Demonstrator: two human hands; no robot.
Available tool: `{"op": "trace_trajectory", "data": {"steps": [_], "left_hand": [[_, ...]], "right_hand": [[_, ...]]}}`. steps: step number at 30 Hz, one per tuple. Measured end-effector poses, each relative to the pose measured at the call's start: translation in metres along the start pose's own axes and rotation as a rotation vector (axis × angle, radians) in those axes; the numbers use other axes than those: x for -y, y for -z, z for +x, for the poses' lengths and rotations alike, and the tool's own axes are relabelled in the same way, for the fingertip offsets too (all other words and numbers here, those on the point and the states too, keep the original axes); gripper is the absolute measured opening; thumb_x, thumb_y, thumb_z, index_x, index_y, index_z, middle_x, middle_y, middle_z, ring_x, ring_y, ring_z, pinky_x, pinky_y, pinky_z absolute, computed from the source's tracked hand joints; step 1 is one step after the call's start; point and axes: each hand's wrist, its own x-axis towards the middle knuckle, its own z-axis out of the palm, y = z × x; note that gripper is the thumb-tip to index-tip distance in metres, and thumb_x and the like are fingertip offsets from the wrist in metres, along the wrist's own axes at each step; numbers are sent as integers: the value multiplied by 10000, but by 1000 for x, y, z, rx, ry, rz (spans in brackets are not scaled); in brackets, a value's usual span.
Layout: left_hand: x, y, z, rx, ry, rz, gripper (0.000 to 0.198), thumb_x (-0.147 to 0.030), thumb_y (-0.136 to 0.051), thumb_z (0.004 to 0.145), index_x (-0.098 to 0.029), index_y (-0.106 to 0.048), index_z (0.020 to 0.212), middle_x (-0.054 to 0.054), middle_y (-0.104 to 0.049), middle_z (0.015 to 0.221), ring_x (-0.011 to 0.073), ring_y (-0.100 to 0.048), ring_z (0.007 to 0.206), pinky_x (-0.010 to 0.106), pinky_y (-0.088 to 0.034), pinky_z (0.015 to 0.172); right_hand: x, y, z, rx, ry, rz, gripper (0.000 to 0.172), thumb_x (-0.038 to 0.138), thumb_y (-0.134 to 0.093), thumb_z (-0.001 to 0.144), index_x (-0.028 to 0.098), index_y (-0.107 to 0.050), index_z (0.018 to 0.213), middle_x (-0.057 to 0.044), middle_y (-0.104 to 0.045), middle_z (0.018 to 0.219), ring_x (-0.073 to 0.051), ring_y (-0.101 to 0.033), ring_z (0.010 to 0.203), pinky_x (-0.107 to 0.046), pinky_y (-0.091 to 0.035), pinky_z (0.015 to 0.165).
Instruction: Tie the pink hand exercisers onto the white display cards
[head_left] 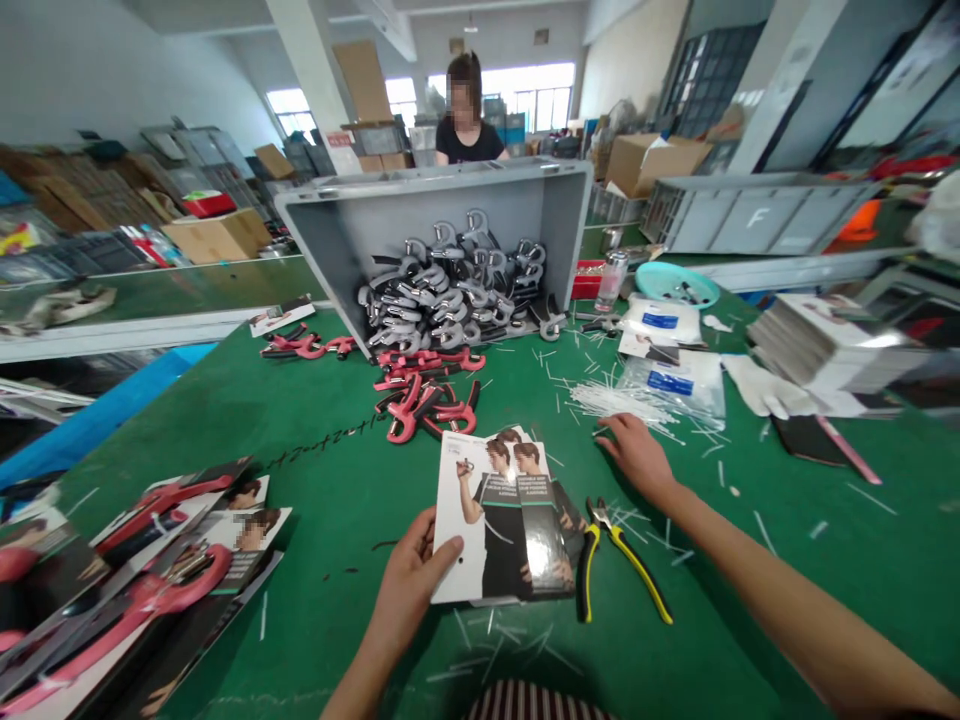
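On a counter [337, 470], the left hand [412, 580] clamps its fingers on the left edge of near-centre cards [499, 520], the right hand [637, 455], fingers apart, rests by white ties [622, 400] farther right; pinched at one edge, the cards could fan apart.

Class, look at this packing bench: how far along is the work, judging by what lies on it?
Done: carded pink grips stacked at the left. In hand: the left hand holds bare cards; the right hand is at the white ties. Left: loose red grips on the table and a crate of grey ones.
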Motion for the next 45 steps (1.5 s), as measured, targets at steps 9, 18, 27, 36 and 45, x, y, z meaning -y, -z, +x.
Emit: {"op": "trace_trajectory", "data": {"steps": [9, 18, 27, 36, 45], "left_hand": [[10, 0, -6, 66, 51, -185, 524, -265, -780, 710, -152, -613, 1194, 126, -699, 1155, 241, -670, 997, 352, -510, 888], [-24, 24, 2, -74, -62, -43, 338, -308, -740, 750, -159, -701, 1050, 65, -745, 984, 176, -666, 836, 271, -488, 766], [-9, 14, -14, 140, 67, 34, 278, -356, -709, 780, -130, -704, 943, 32, -692, 769, 116, -581, 629, 203, -413, 566], [-17, -3, -10, 53, -38, 123, 373, -519, -640, 805, -152, -691, 845, -28, -586, 608, 79, -438, 473, 193, -288, 424], [-21, -12, 0, 22, -27, 84, 416, -549, -627, 813, -136, -676, 813, -37, -540, 571, 77, -400, 466, 205, -260, 444]], "right_hand": [[22, -9, 45, -34, 79, 123, 265, 361, -461, 981, 212, -664, 1065, -70, -659, 995, -193, -609, 805, -333, -479, 773], [47, 25, 9, -68, -13, 201, 324, 414, -418, 996, 226, -652, 1117, -28, -657, 814, -161, -566, 610, -321, -460, 655], [133, 46, -21, -1, -172, 861, 256, 361, -457, 988, 248, -621, 1149, -28, -664, 870, -151, -633, 623, -302, -534, 596], [191, 26, -30, -79, 226, 637, 253, 249, -463, 983, 270, -644, 1158, -45, -730, 997, -202, -697, 879, -386, -542, 870], [191, 12, -22, -143, 493, 647, 473, 87, -457, 942, 340, -527, 1336, -11, -681, 1218, -216, -621, 1144, -441, -488, 997]]}}
